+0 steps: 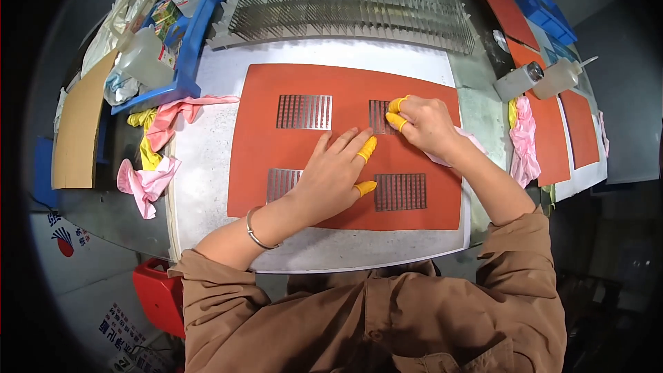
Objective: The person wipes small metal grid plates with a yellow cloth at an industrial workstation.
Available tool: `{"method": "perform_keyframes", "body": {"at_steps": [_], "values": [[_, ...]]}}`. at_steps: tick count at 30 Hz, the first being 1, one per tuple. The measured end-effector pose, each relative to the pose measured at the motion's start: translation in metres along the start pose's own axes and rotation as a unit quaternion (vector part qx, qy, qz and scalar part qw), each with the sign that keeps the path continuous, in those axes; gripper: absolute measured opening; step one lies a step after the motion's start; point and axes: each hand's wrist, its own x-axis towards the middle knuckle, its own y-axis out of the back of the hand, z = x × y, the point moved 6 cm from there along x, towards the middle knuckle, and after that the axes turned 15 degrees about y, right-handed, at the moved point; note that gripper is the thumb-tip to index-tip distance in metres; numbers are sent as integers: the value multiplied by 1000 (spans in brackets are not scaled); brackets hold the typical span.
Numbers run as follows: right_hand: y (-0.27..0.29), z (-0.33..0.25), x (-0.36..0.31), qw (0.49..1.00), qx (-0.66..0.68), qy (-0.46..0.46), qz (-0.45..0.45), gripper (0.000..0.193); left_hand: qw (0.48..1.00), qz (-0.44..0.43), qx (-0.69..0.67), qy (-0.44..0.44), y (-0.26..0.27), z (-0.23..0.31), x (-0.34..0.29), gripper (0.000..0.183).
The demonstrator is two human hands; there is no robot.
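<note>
On an orange-red mat (338, 155) lie thin metal plates with rows of slots: an upper left plate (304, 112), a lower right plate (400, 192), a lower left plate (282, 183) partly under my left forearm, and an upper right plate (378, 116). My left hand (333, 174) rests palm down mid-mat, fingers stretched, with yellow finger cots on two digits; its fingertips reach toward the upper right plate. Over that plate's right part, my right hand (423, 123) is closed, its yellow-capped thumb and forefinger bent together. Whatever they grip is hidden. A pale pink cloth (472, 139) shows beside the right wrist.
Upright metal racks (352, 14) with many thin fins span the back. At left stand a blue tray (186, 83) with plastic bottles, and pink cloths (148, 183). Two bottles (519, 81), a pink cloth (525, 141) and more orange mats (579, 128) are at right.
</note>
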Motion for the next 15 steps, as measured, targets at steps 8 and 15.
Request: {"method": "perform_keyframes", "body": {"at_steps": [8, 15], "values": [[-16, 17, 12, 998, -61, -16, -13, 12, 999, -2, 20, -30, 0, 3, 5, 55], [-23, 21, 9, 995, -73, 39, -48, 12, 999, -14, 27, -19, 2, 5, 6, 52]]}}
